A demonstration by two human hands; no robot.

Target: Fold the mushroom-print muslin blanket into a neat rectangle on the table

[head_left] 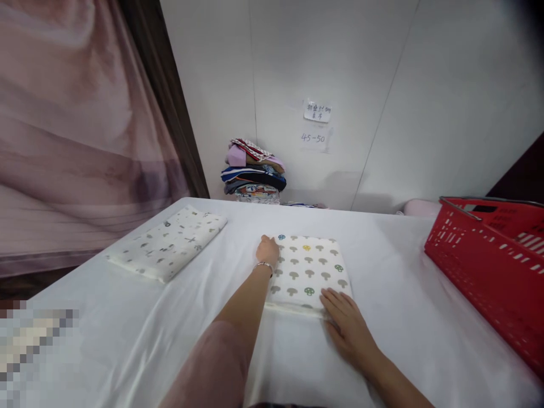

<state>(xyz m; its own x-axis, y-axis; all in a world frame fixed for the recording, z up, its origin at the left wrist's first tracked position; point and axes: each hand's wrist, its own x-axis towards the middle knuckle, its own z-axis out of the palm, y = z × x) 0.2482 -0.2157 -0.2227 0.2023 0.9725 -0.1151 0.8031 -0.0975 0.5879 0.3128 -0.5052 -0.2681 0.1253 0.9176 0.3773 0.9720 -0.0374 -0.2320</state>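
Observation:
A folded white cloth (308,269) with grey, blue, yellow and green mushroom prints lies flat on the white-covered table, in front of me. At its left edge, toward the far corner, my left hand (267,252) is closed with curled fingers on the fabric. My right hand (345,318) rests on the near right corner, its fingers stretched out flat on the cloth and the thumb below the edge. A second folded white cloth (170,241) with small dark prints lies apart to the left.
At the right stands a red perforated plastic basket (480,272). Beyond the far table edge is a stack of folded fabrics (254,170) against the white wall. Two paper notes (317,124) are stuck there. A pink curtain (76,130) hangs at the left.

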